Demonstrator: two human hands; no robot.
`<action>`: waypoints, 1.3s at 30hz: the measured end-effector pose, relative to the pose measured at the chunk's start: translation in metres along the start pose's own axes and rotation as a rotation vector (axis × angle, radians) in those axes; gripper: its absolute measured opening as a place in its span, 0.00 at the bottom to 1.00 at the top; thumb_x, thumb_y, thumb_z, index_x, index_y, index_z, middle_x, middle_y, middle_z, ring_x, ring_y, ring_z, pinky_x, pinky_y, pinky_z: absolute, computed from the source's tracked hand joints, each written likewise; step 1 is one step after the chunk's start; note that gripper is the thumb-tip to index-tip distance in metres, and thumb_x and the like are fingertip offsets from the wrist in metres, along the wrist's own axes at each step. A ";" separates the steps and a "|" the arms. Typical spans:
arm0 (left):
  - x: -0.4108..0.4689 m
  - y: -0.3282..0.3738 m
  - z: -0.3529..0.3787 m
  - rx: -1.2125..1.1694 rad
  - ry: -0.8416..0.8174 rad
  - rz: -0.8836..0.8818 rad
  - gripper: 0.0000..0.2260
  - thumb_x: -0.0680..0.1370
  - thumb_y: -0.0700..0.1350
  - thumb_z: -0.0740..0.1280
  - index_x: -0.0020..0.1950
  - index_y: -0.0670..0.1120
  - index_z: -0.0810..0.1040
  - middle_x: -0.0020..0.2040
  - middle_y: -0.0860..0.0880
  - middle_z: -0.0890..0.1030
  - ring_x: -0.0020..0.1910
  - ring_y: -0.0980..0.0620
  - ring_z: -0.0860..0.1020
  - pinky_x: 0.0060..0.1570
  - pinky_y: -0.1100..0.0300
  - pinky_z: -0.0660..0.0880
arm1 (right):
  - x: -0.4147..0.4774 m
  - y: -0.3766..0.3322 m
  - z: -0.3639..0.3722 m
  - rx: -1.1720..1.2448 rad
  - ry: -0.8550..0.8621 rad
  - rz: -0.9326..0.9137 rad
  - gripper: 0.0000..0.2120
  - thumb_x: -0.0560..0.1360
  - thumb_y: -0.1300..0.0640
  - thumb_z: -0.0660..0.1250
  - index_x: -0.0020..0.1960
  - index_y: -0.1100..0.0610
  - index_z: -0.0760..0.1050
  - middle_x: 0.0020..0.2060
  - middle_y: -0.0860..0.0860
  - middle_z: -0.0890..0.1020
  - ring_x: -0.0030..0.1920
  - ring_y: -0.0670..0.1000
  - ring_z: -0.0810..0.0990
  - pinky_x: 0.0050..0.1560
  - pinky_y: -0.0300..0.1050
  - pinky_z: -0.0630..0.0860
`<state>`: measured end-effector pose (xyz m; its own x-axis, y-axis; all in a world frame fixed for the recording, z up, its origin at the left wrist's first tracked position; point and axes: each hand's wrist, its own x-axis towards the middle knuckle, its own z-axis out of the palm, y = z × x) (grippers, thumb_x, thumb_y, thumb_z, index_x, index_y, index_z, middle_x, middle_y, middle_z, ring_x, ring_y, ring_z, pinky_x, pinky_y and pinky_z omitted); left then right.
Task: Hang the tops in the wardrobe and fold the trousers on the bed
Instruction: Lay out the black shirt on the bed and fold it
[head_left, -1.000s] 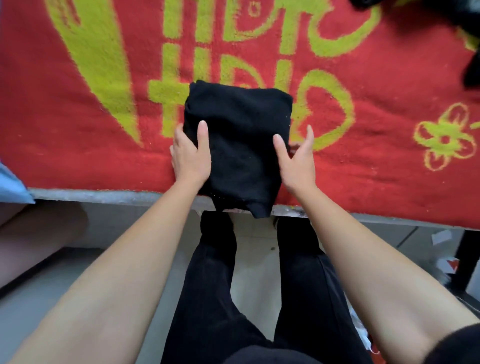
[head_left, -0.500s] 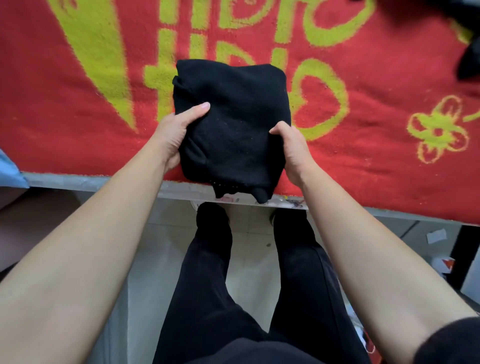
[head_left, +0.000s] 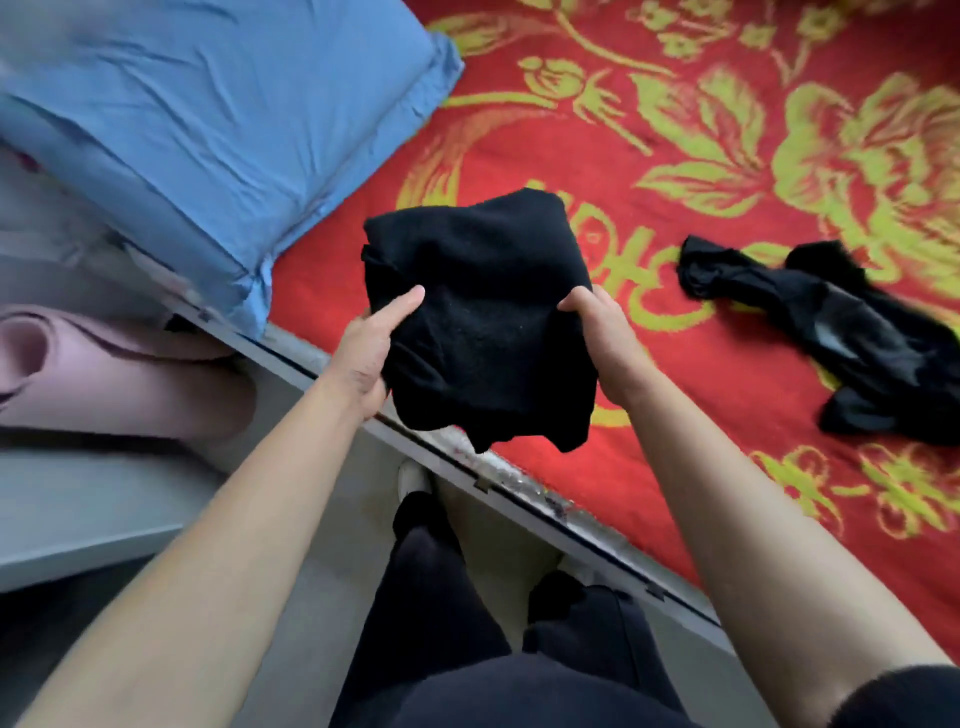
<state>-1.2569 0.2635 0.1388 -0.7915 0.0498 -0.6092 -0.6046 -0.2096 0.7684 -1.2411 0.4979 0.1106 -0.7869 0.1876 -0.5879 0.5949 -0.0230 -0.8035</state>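
Folded black knit trousers (head_left: 483, 317) form a thick bundle at centre frame. The thumb of the left hand (head_left: 371, 353) lies across its top at 9 o'clock, with the other fingers hidden underneath. The right hand (head_left: 597, 343) pinches the 3 o'clock edge, fingers curled. The bundle overhangs the near edge of a red blanket with yellow-green flowers (head_left: 675, 415). A blue pillow (head_left: 208, 119) lies at 10 o'clock and a crumpled black garment (head_left: 852, 338) at 3 o'clock.
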 end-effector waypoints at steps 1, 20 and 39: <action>-0.025 0.003 -0.009 -0.042 0.029 0.003 0.15 0.78 0.45 0.69 0.62 0.40 0.81 0.58 0.43 0.84 0.58 0.45 0.82 0.63 0.48 0.76 | -0.010 -0.008 0.007 -0.033 -0.046 -0.025 0.12 0.64 0.44 0.64 0.44 0.48 0.75 0.42 0.49 0.79 0.44 0.52 0.78 0.44 0.49 0.70; -0.475 -0.094 -0.329 -0.452 0.795 0.328 0.16 0.76 0.55 0.72 0.62 0.52 0.81 0.57 0.49 0.85 0.57 0.46 0.83 0.60 0.46 0.78 | -0.375 0.041 0.337 -0.428 -0.793 -0.288 0.07 0.75 0.49 0.64 0.48 0.51 0.78 0.44 0.50 0.82 0.46 0.50 0.80 0.48 0.47 0.75; -0.645 -0.233 -0.617 -0.470 1.216 0.175 0.18 0.77 0.61 0.68 0.62 0.52 0.79 0.54 0.51 0.83 0.52 0.49 0.82 0.51 0.55 0.79 | -0.578 0.217 0.613 -0.687 -1.015 -0.142 0.11 0.78 0.51 0.63 0.55 0.55 0.77 0.48 0.54 0.83 0.45 0.50 0.81 0.42 0.43 0.74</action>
<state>-0.5500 -0.3219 0.2317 -0.1213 -0.8660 -0.4851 -0.2185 -0.4535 0.8641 -0.7576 -0.2175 0.2190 -0.4404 -0.7078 -0.5523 0.2158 0.5138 -0.8304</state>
